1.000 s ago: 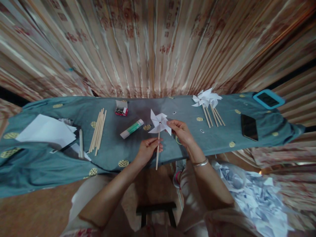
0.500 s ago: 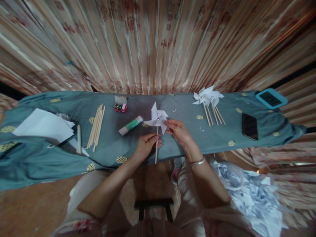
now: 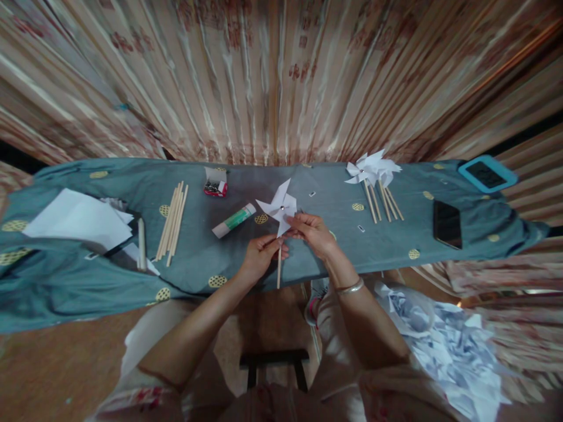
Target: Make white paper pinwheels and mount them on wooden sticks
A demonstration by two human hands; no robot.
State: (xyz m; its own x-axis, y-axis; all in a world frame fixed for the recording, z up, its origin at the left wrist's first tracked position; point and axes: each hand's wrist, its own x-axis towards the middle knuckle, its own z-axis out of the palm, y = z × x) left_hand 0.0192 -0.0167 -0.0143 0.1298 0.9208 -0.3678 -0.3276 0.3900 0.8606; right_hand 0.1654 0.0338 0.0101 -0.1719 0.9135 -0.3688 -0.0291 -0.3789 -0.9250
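Note:
A white paper pinwheel [image 3: 284, 206] with a small pin at its centre stands on a thin wooden stick [image 3: 278, 272] over the table's front part. My left hand [image 3: 258, 257] is closed, pinching the stick just below the blades. At the pinwheel's lower right edge, the fingers of my right hand [image 3: 314, 233] are closed on a paper blade. Left of the pinwheel lies a green and white glue stick [image 3: 234, 220]. Behind that stands an open red and white box [image 3: 215, 186] of small metal pins.
Several finished pinwheels [image 3: 373, 169] lie at the back right, near a black phone [image 3: 447, 224] and a blue-framed device [image 3: 487, 174]. Loose wooden sticks [image 3: 172, 225] and white paper sheets [image 3: 79, 220] are at left. A bag of crumpled paper [image 3: 453, 351] sits below, right.
The pinwheel's blades have turned on the stick. My right fingers have shifted down and left along them, closer to my left hand, which still grips the stick.

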